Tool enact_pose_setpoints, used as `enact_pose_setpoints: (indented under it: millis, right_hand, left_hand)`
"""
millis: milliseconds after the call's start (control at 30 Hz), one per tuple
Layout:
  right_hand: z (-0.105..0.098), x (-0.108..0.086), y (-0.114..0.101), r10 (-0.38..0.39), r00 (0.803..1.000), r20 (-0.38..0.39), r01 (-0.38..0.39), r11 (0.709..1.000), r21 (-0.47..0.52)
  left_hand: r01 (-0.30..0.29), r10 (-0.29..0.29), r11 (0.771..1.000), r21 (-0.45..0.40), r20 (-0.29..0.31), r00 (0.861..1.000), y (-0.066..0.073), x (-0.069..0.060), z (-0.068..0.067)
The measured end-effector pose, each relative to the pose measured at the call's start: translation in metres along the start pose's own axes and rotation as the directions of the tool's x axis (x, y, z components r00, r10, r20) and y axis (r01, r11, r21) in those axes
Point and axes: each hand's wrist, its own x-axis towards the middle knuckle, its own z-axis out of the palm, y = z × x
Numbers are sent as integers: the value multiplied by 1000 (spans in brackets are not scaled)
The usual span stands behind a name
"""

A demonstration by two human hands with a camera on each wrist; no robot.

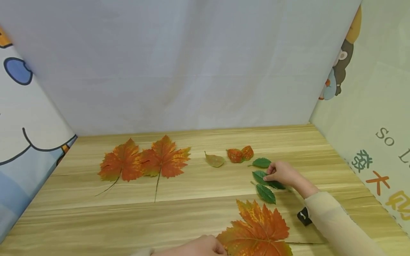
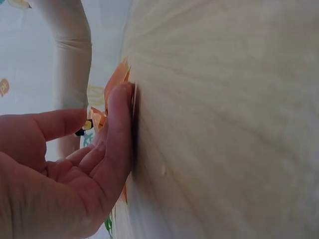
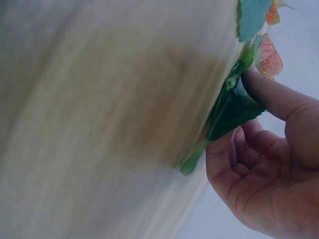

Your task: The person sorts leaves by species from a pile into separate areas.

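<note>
In the head view my right hand [image 1: 283, 174] pinches a green leaf [image 1: 276, 185] between thumb and fingers, close to the tabletop. The right wrist view shows this dark green leaf [image 3: 232, 112], with its stem pointing down, at the fingertips of that hand [image 3: 269, 159]. Other green leaves lie beside it, one above [image 1: 262, 163] and one below [image 1: 266, 194]. My left hand [image 1: 200, 247] touches the left edge of a large orange maple leaf [image 1: 256, 231]. Seen from the left wrist, that hand [image 2: 75, 169] has its thumb apart from the fingers, which lie along the leaf.
Two orange maple leaves [image 1: 123, 161] with long stems lie at the left of the wooden table [image 1: 96, 220]. A yellowish leaf [image 1: 214, 160] and small red-orange leaves [image 1: 235, 155] sit near the back. A small black object [image 1: 303, 216] is by the right sleeve. Printed cloth walls surround the table.
</note>
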Motion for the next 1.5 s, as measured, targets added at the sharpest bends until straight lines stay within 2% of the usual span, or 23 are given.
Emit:
enact_pose_setpoints:
  millis: [233, 333, 433, 567, 767, 967, 1300, 1500]
  right_hand:
    - [0, 1, 1, -3, 1000, -6, 3, 1000, -1]
    - [0, 0, 0, 0, 1000, -7, 0, 1000, -2]
    - [0, 0, 0, 0, 1000, -3, 0, 1000, -8]
    - [0, -1, -1, 0, 1000, -1, 0, 1000, -4]
    - [0, -1, -1, -9, 1000, -4, 9, 1000, -8]
    - [0, 0, -1, -17, 1000, -3, 17, 1000, -21]
    - [0, -1, -4, -22, 1000, 6, 22, 1000, -22]
    - [-1, -2, -5, -12, 1000, 7, 13, 1000, -17]
  left_hand:
    - [-10, 3, 992, -129, -55, 998, -1, 3, 4]
    - [-27, 11, 987, -157, -102, 995, -2, 6, 4]
    - [-21, -8, 980, -200, -143, 990, -2, 9, 3]
    - [-13, -36, 963, -270, -173, 984, -2, 12, 2]
    - [-50, -40, 922, -384, -223, 974, -2, 18, 2]
    - [-66, -60, 903, -424, -276, 959, -1, 25, 4]
    - [-87, -65, 879, -468, -298, 952, 3, 35, 5]
    - [-102, -62, 876, -472, -320, 945, 6, 40, 4]
